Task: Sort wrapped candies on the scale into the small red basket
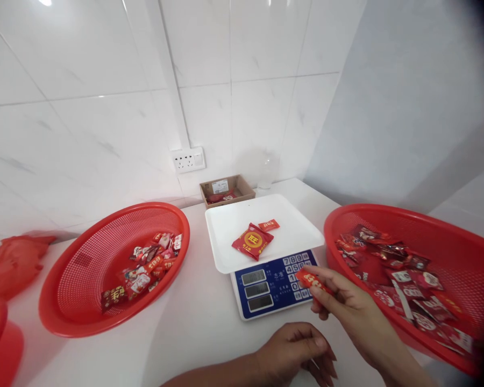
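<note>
Between the thumb and fingers of my right hand (347,301) is a small red wrapped candy (311,279), held over the keypad of a digital scale (280,287). My left hand (296,346) hovers in front of the scale with loosely bent fingers, slightly apart, and nothing visible in it. On the scale's white tray (226,252) lie a larger red packet (253,242) with a round yellow emblem and a small red candy (269,225) touching or just behind it. The scale's display digits are too faint to read.
A red mesh basket (76,258) of mixed candies stands left; another red basket (403,215) with more candies is at right. Behind the scale are a cardboard box (246,187) and a clear container (266,171). A red plastic bag (18,263) lies far left.
</note>
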Motion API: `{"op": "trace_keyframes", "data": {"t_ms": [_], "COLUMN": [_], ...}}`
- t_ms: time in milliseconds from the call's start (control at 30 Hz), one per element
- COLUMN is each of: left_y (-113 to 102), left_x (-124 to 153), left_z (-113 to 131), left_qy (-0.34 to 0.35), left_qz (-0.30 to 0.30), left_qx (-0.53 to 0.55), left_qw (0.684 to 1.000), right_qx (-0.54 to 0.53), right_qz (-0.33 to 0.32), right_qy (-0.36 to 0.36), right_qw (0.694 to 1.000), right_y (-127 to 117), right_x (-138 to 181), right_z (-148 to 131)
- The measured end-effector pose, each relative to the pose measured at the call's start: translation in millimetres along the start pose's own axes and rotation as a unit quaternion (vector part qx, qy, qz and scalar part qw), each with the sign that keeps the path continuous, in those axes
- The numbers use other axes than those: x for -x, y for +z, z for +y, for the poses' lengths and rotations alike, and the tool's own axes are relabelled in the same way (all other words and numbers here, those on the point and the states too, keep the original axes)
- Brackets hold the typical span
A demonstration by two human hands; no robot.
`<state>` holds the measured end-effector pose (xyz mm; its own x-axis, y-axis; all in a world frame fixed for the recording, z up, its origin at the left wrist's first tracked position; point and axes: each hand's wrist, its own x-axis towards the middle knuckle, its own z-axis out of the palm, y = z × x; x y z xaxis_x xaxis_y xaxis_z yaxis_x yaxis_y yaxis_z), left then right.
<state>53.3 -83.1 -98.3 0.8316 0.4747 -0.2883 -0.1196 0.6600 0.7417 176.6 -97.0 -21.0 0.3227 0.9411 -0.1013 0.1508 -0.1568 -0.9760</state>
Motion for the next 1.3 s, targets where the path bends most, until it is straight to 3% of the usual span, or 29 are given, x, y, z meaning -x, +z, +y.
{"op": "trace_keyframes", "data": {"t_ms": [233, 367, 533, 667, 800, 967, 1033, 1133, 1233, 1300], "left_y": [1, 0, -3, -5, -6, -5, -5, -8, -12, -13], "left_x": [0, -1, -3, -6, -9, -9, -8, -9, -12, -13], "left_z": [-1, -3, -5, -9, -9, -4, -3, -7, -13, -15], "left_qy": [0.005, 0.007, 0.008, 0.011, 0.012, -0.002, 0.001, 0.011, 0.018, 0.019], "left_qz": [-0.007, -0.012, -0.017, -0.024, -0.023, -0.026, -0.034, -0.036, -0.034, -0.030], "left_qx": [0.003, 0.002, 0.005, 0.012, 0.007, -0.009, -0.014, -0.005, 0.002, -0.001], "left_qw": [1.000, 1.000, 1.000, 1.000, 1.000, 1.000, 0.999, 0.999, 0.999, 0.999], "right_qx": [0.168, 0.266, 0.427, 0.463, 0.481, 0.498, 0.469, 0.307, 0.041, -0.088], "right_qz": [0.075, 0.062, 0.047, -0.065, -0.174, -0.158, -0.120, -0.077, -0.118, -0.185], "right_qy": [-0.092, -0.191, -0.208, -0.241, -0.219, -0.201, -0.218, -0.244, -0.146, -0.060], "right_qw": [0.979, 0.943, 0.879, 0.851, 0.831, 0.829, 0.847, 0.917, 0.981, 0.977], "right_y": [4, 6, 20, 41, 57, 60, 57, 51, 44, 34], "right_x": [-29, -58, -76, -74, -80, -98, -99, -87, -60, -38], "right_z": [-10, -9, -14, -21, -27, -32, -32, -31, -32, -36]}}
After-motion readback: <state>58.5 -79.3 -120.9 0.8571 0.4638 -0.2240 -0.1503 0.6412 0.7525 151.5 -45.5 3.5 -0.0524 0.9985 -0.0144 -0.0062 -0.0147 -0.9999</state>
